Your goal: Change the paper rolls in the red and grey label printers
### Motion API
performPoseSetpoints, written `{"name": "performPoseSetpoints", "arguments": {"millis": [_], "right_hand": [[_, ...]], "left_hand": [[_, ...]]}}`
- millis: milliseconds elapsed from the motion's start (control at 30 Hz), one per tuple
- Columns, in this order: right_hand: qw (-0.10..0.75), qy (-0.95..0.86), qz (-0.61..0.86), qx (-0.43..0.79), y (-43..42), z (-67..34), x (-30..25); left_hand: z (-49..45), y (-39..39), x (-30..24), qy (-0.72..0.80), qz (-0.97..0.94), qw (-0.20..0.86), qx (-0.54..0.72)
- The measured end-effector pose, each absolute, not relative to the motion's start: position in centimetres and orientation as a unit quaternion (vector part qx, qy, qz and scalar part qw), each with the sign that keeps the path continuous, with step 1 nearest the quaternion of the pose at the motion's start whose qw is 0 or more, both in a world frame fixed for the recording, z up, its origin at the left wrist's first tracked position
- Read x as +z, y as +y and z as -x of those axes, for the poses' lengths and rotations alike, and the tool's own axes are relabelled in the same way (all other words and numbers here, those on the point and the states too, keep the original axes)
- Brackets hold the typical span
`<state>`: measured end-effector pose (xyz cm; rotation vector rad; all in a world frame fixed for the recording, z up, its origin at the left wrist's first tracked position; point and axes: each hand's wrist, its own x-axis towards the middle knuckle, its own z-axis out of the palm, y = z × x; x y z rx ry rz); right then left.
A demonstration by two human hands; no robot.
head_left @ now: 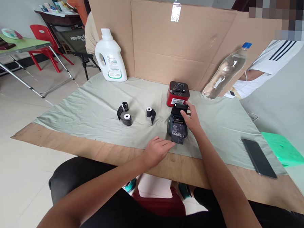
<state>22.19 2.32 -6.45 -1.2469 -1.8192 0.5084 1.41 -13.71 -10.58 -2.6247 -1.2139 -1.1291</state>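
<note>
A small dark label printer (176, 126) sits on the pale green cloth (91, 107), its lid raised and a strip of dark paper hanging out of its front. My right hand (191, 118) rests on the printer's open lid, fingers curled against it. Close to the printer's lower left corner lies my left hand (157, 150), fingers loosely bent on the cloth, nothing visible in it. A red printer (178, 93) stands just behind the dark one. Three small paper rolls lie to the left: two close together (125, 114) and one apart (150, 113).
A white detergent jug (110, 57) and a leaning clear bottle (225, 72) stand against a cardboard screen (171, 40). A black phone (259, 157) lies at the right edge. People sit behind the screen. A folding table (20, 46) and red chair stand far left.
</note>
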Motion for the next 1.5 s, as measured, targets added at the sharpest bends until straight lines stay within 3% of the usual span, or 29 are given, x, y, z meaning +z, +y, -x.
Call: {"name": "performPoseSetpoints", "arguments": {"millis": [200,433,567,733,1033,1500], "right_hand": [[0.399,-0.780,0.430,0.219,-0.8,-22.7,-6.8],[0.426,-0.595,0.486,0.478,0.0,-23.5,-8.1],[0.411,-0.566,0.488,0.522,0.7,-23.6,-7.8],[0.404,-0.560,0.510,0.514,0.7,-23.3,-7.9],[0.445,-0.568,0.508,0.471,0.1,-23.0,-9.6],[0.555,-0.522,0.541,0.358,-1.4,-22.1,-10.2]], "left_hand": [[-1.6,-13.9,-9.9,-0.371,0.846,0.037,-0.381],[-1.7,-13.8,-9.7,-0.376,0.832,0.022,-0.407],[-1.7,-13.8,-9.6,-0.397,0.819,0.027,-0.415],[-1.8,-13.7,-9.5,-0.421,0.811,0.020,-0.406],[-2.0,-13.6,-9.7,-0.403,0.871,-0.002,-0.282],[-2.1,-13.6,-9.4,-0.362,0.890,0.002,-0.278]]}}
